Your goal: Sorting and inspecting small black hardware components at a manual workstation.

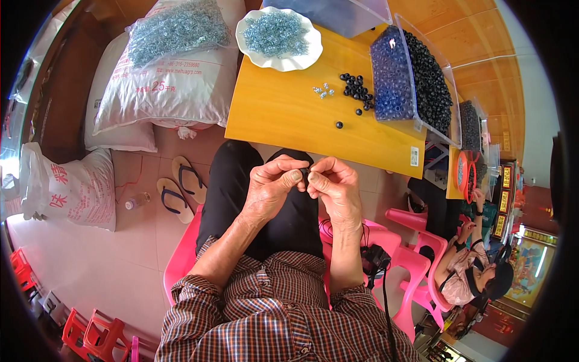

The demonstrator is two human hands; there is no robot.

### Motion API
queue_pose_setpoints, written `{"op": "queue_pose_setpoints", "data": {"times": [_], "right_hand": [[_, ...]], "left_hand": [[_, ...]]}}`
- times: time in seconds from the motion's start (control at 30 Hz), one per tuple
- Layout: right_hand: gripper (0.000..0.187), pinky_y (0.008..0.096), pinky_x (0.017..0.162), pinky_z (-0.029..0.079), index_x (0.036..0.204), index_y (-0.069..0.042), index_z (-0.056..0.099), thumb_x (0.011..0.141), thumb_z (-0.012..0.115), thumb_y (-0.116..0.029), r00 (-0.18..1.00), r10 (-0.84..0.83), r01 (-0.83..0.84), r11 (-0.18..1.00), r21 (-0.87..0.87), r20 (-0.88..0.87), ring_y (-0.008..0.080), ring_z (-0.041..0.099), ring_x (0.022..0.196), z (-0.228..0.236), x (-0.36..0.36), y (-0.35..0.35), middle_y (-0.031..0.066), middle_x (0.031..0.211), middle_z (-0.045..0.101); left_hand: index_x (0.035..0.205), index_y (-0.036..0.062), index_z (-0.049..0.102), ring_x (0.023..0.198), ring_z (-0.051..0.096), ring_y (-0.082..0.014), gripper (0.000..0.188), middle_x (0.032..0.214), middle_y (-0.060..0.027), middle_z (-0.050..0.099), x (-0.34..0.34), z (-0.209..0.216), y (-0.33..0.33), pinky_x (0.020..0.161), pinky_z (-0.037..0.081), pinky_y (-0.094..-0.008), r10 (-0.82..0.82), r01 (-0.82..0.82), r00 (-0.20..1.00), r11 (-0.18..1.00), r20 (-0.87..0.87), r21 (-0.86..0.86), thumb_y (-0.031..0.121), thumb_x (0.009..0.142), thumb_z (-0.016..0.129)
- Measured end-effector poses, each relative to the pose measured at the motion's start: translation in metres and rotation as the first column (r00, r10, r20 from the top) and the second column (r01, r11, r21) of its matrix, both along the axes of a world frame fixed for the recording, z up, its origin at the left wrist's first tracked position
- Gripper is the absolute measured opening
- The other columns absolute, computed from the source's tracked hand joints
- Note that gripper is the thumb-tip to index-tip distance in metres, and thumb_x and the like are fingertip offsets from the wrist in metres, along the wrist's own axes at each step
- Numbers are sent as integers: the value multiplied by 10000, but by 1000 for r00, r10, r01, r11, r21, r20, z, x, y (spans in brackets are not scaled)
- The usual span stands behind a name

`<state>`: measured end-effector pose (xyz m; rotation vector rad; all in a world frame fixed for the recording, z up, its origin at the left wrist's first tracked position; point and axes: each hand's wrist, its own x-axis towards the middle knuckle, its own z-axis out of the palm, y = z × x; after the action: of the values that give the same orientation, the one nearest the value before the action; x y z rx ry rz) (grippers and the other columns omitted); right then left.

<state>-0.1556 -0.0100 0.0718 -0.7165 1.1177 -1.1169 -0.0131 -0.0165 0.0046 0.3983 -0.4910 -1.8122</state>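
Above my lap, my left hand (pixel 272 186) and my right hand (pixel 335 186) meet with thumbs and forefingers pinched. Between the fingertips is a small black piece (pixel 304 174), mostly covered, looking like the round black balls on the table. Both hands seem to grip it from opposite sides. Beyond them, a single black ball (pixel 339 125) lies near the yellow table's (pixel 283 108) front edge. A small heap of black balls (pixel 357 88) sits farther back, with several clear little plastic pieces (pixel 324 91) to its left.
A white scalloped plate (pixel 242 37) of clear bluish pieces stands at the far left of the table. Clear bins (pixel 416 120) of blue and black balls stand at right. Full white sacks (pixel 163 90), slippers (pixel 175 199) and a bottle (pixel 137 201) lie left. Another person (pixel 467 274) sits at right.
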Motion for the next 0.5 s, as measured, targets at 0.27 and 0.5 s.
{"op": "queue_pose_setpoints", "data": {"times": [0.27,0.5], "right_hand": [[61,243,528,479,828,8,638,818,698,10,994,-38,39,999,-10,105,163,611,604,-1,5,0,95,709,636],[74,242,506,454,798,4,632,809,704,15,989,-91,93,996,-14,113,136,556,551,-7,8,2,59,665,592]], "left_hand": [[1061,-34,673,733,591,-152,196,863,-68,587,1,2,2,686,508,-266,20,-20,1000,1000,18,-23,-43,874,616],[1054,-34,676,726,598,-152,196,856,-68,590,-1,5,5,682,515,-265,45,-45,999,999,3,16,-51,866,621]]}}
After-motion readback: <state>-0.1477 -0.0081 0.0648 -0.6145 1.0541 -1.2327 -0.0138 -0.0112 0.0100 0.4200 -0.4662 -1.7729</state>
